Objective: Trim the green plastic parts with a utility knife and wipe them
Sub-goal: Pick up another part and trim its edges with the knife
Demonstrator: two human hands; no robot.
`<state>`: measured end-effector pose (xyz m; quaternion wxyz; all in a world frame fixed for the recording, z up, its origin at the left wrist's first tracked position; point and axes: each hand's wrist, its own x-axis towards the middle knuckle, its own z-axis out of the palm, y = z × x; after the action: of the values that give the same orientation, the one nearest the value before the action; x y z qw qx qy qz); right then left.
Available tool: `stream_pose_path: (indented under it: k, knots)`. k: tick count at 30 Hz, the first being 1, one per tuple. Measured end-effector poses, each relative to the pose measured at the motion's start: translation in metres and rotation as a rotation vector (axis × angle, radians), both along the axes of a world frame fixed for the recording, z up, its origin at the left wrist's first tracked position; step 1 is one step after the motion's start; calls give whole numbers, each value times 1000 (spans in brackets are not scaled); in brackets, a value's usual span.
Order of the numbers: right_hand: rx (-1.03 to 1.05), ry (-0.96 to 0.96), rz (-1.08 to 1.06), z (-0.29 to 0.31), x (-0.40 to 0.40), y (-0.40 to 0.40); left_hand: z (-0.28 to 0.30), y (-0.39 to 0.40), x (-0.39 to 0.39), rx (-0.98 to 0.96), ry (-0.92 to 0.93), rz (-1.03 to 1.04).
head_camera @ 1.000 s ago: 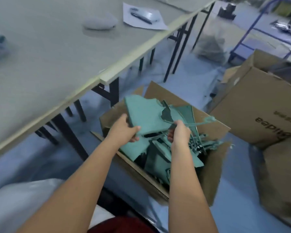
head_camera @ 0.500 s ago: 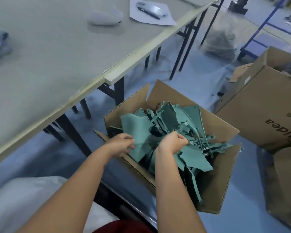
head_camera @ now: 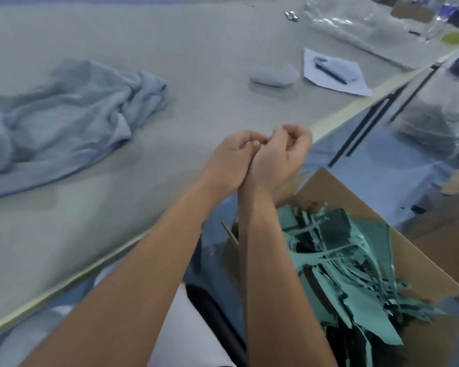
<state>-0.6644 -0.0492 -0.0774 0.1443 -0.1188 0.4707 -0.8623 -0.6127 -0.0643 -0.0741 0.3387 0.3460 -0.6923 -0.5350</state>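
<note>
Both hands are raised together over the near edge of the table (head_camera: 170,128), fingers curled inward, and neither visibly holds a green part or a knife; whether something tiny is pinched between them cannot be told. The left hand (head_camera: 233,157) shows its back, its fingertips folded toward the right hand (head_camera: 284,152), which touches it at the wrist and has its fingers bent into a loose fist. The green parts (head_camera: 350,274) lie in a tangled heap, flat pieces and thin strips mixed, in an open box (head_camera: 421,271) on the floor just off the table's near edge, below the right forearm. On the table, a rumpled blue cloth (head_camera: 64,120) lies toward the left edge, well apart from the hands. Near the right edge sits a small grey wad (head_camera: 272,75), and just beside it a white sheet (head_camera: 334,72) carrying a dark, slim tool (head_camera: 329,72), possibly the knife, though it is too blurred to be sure. No green part lies on the table, so no trimmed or wiped pieces are in view. Judging by this, the work seems to be between parts or barely begun: a piece must be lifted from the box, trimmed, then wiped with the cloth.
</note>
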Motion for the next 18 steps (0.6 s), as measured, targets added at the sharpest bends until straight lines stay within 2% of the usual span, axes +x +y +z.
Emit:
stream_pose_path:
  k: [3, 5, 9, 13, 18]
  knots:
    - [-100, 82, 111, 34, 43, -32, 29, -24, 47, -132, 43, 136]
    - [-135, 149, 195, 50, 76, -55, 43, -41, 84, -125, 114, 198]
    - [7, 366, 467, 60, 158, -97, 51, -69, 168, -77, 182, 443]
    - [199, 672, 793, 50, 236, -118, 39, -76, 253, -36, 87, 690]
    - [251, 1036, 918, 35, 288, -127, 14, -74, 328, -206, -230, 827]
